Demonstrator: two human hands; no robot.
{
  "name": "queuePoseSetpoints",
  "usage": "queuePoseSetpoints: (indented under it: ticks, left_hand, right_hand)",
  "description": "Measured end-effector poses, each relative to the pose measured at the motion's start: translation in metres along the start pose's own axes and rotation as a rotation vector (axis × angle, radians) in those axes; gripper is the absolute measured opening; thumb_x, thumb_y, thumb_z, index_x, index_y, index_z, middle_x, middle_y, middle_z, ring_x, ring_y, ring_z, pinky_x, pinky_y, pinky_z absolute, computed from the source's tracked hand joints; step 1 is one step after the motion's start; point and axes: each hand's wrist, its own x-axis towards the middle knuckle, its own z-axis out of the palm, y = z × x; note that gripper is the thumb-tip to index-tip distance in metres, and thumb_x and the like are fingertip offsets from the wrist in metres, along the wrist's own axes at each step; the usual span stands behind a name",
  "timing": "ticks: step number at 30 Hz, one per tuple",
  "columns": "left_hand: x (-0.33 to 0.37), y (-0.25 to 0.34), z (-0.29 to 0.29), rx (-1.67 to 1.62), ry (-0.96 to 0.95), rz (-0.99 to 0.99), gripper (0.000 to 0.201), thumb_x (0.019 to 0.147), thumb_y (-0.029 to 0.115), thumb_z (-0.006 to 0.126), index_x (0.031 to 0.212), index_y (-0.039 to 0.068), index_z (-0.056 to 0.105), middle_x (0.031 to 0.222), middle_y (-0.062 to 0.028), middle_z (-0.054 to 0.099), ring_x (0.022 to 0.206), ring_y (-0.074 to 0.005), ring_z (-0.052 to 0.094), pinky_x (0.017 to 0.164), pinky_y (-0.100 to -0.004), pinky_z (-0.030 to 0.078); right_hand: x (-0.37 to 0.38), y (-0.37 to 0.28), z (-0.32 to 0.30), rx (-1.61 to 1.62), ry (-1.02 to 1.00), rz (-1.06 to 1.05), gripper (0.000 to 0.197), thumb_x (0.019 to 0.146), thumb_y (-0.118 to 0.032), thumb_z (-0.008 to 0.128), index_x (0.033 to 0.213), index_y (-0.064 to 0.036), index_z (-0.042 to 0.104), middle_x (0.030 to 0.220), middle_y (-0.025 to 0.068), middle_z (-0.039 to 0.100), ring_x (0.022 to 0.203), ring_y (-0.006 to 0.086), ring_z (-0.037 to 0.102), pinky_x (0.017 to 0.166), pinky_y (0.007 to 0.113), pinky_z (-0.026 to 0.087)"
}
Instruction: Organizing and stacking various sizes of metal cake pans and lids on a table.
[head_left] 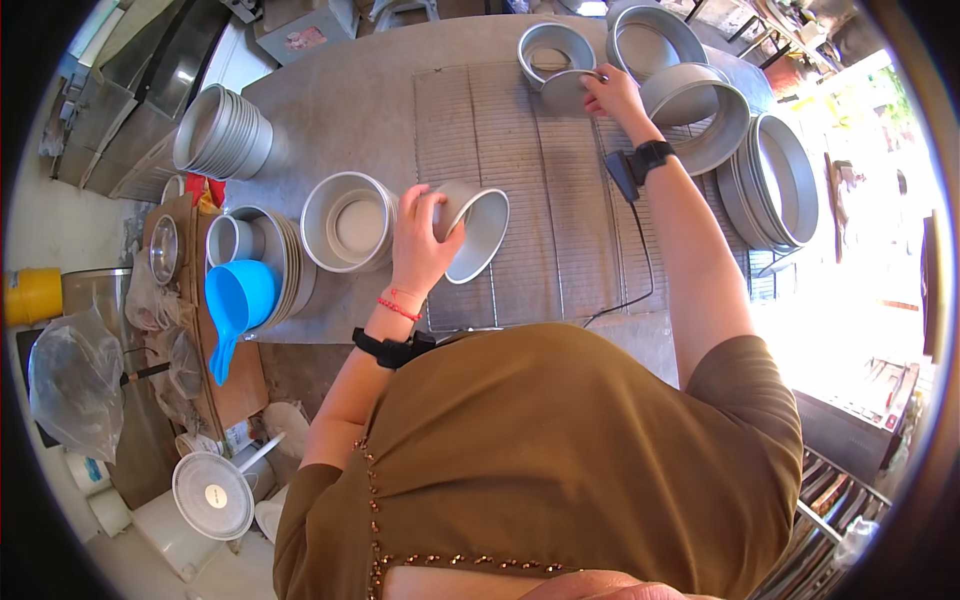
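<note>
Over the middle of the table, my left hand (422, 242) grips a small round metal cake pan (484, 238), tipped so its opening faces right. Farther off, my right hand (617, 98) pinches the edge of a flat round metal disc (565, 93), which looks like a loose pan base. The disc overlaps the near side of a round cake pan (530, 48) at the far edge. Two larger pieces, a round pan (655, 20) and a cake ring (737, 125), stand beside my right hand. Just left of my left hand sits a deep round pan (312, 240) with another inside.
A wire rack (490, 150) covers the table's middle. Nested pans (250, 135) stand far left; large rings (735, 200) lean at the right. A blue dipper (240, 300) rests on stacked pans (290, 285) at the left edge. A black cable (648, 260) runs from my right wrist.
</note>
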Motion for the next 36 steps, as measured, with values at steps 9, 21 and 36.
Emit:
queuePoseSetpoints:
  ticks: [9, 21, 36]
  left_hand:
    - [-0.005, -0.002, -0.006, -0.024, -0.058, -0.070, 0.037, 0.074, 0.013, 0.069, 0.106, 0.003, 0.054, 0.121, -0.0203, 0.047, 0.109, -0.0374, 0.051, 0.089, -0.0423, 0.046]
    - [0.001, -0.011, -0.003, -0.024, -0.066, -0.161, 0.039, 0.073, 0.013, 0.070, 0.108, 0.003, 0.055, 0.123, -0.0191, 0.046, 0.110, -0.0349, 0.051, 0.090, -0.0404, 0.046]
    - [0.004, -0.012, 0.007, -0.011, -0.086, -0.148, 0.040, 0.073, 0.013, 0.070, 0.109, 0.002, 0.055, 0.123, -0.0182, 0.046, 0.107, -0.0340, 0.053, 0.088, -0.0391, 0.047]
  right_hand:
    - [0.065, 0.026, 0.027, -0.066, -0.068, 0.170, 0.032, 0.087, -0.029, 0.063, 0.108, -0.0050, 0.060, 0.073, 0.0053, 0.068, 0.057, 0.0126, 0.065, 0.052, 0.027, 0.050]
    - [0.105, 0.039, 0.047, -0.228, -0.009, 0.121, 0.036, 0.082, -0.028, 0.066, 0.106, -0.0019, 0.060, 0.072, 0.0083, 0.067, 0.063, 0.0183, 0.067, 0.063, 0.032, 0.051]
    - [0.115, 0.049, 0.049, -0.229, 0.053, 0.017, 0.036, 0.081, -0.032, 0.067, 0.103, -0.0039, 0.062, 0.072, 0.0095, 0.067, 0.065, 0.0199, 0.067, 0.068, 0.034, 0.050]
